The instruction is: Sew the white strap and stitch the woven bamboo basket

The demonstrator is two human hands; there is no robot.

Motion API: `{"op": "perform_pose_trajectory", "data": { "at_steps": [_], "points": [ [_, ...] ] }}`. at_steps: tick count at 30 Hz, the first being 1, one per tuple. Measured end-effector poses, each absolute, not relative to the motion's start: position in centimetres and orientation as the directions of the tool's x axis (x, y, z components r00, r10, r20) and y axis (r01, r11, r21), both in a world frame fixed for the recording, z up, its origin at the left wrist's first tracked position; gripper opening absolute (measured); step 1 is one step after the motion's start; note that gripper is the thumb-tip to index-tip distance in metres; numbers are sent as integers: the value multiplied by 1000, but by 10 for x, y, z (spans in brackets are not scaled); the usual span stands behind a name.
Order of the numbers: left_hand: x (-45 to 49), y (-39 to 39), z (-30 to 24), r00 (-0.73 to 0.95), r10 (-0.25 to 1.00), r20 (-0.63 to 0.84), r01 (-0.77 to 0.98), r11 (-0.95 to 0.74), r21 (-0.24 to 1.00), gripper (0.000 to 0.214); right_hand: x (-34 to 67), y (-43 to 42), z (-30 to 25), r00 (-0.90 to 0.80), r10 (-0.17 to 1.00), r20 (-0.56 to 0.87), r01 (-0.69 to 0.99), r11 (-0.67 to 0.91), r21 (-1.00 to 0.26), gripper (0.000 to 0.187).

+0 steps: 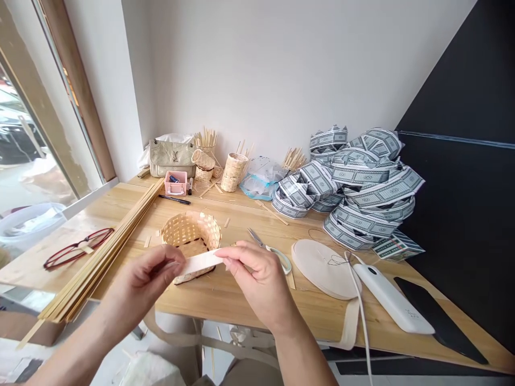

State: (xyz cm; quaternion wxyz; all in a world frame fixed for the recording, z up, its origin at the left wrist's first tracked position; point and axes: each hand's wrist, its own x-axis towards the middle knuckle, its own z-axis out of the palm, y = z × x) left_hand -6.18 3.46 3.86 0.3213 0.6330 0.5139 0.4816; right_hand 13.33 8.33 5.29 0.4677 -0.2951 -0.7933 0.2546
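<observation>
Between my two hands a short stretch of cream fabric tape (200, 262) is pulled taut. My left hand (155, 273) pinches its left end, and my right hand (255, 273) grips the other with thumb and forefinger. Just behind the tape stands a round woven bamboo basket (191, 233), partly hidden by the tape and my fingers. More tape hangs in a loop below the table edge. A flat roll of cream tape (322, 268) lies to the right of my right hand. Scissors (277, 256) with pale green handles rest behind that hand, partly covered by it.
Long bamboo strips (108, 249) lie at left beside red-rimmed glasses (79, 248). Farther back are a handbag (171, 157), a pink box (176, 184), a pen (174, 199) and small woven baskets (234, 172). Patterned woven pieces (366, 182) pile at right, behind a white power bank (393, 298).
</observation>
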Motion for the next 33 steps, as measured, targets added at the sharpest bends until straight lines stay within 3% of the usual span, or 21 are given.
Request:
{"op": "perform_pose_trajectory", "data": {
  "at_steps": [3,8,19,28,31,33],
  "points": [
    [-64,39,29,26,929,369,539,-324,778,17,131,88,37,-386,720,577,284,688,-668,23],
    [-65,43,18,19,917,399,660,-311,683,15,126,94,19,-405,720,564,333,690,-642,25],
    [-62,42,19,-40,924,381,729,-234,644,19,124,98,11,-460,731,503,409,678,-611,27],
    [-70,45,10,33,895,444,764,-309,566,23,125,99,11,-491,747,448,419,653,-631,27],
    [-70,46,12,75,869,489,816,-335,470,27,123,101,12,-503,748,432,419,649,-635,26],
    [-70,47,13,94,810,579,882,-337,329,27,122,103,12,-513,747,422,415,647,-640,25]
  ]
}}
